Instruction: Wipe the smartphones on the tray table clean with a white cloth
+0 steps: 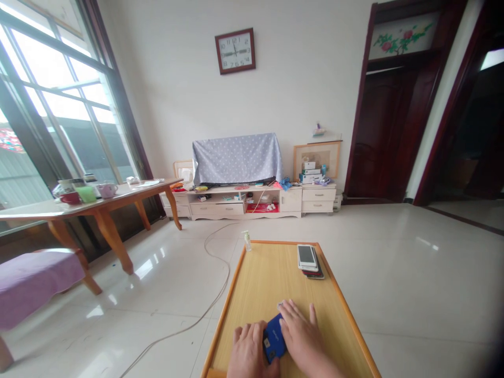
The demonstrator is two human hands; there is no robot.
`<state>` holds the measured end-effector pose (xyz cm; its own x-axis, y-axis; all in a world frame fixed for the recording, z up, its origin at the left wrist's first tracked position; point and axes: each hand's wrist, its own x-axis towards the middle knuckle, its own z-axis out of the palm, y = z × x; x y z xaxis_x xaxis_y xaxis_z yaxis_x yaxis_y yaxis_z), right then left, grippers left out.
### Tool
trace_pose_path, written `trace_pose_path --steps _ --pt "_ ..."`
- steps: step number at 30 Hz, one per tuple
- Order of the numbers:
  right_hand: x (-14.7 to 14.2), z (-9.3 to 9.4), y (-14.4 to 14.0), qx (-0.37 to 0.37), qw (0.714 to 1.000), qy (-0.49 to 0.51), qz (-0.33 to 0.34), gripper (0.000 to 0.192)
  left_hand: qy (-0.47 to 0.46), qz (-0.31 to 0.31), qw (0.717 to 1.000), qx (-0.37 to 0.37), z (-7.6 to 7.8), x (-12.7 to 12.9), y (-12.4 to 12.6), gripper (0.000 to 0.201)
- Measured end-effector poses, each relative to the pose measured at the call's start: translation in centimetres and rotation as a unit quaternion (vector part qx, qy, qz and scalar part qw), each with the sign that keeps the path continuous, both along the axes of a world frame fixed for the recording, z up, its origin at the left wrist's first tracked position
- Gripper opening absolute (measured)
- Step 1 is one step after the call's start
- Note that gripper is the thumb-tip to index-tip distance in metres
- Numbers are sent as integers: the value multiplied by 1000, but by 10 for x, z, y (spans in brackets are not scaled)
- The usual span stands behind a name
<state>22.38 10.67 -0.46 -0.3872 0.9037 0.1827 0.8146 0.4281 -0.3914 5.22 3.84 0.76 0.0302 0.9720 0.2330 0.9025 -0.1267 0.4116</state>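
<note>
A blue phone (275, 338) lies back side up at the near end of the small wooden table (271, 273), tilted between my hands. My left hand (248, 349) is closed around its left edge, fingers bent and thumb at the near end. Over its right and far side, my right hand (301, 336) presses with fingers together and the little finger sticking out. A small whitish piece (280, 305) peeks out from under the right fingertips; its kind is mostly hidden. Farther off, a stack of phones (309, 258) sits near the table's far right corner, a white one on top.
A clear pump bottle (247, 241) stands at the far left corner. A cable (200, 317) runs across the tiled floor on the left. Beyond are a dining table (47, 207) with cups, a purple-covered seat (35, 278), and a low white cabinet (220, 209) by the wall.
</note>
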Motion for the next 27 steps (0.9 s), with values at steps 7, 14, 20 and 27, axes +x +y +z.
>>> trace_pose_path --steps 7,14,20,27 --pt "29 -18 9 38 997 -16 -72 48 1 11 1000 -26 -2 0 2 54" --pt "30 0 -18 48 996 21 -70 40 12 0 999 -40 5 2 1 51" --pt "-5 -5 -43 6 999 30 17 24 22 4 999 -28 8 4 1 45" --pt "32 -2 -4 52 989 87 -109 32 -3 -8 1000 -23 2 1 2 50"
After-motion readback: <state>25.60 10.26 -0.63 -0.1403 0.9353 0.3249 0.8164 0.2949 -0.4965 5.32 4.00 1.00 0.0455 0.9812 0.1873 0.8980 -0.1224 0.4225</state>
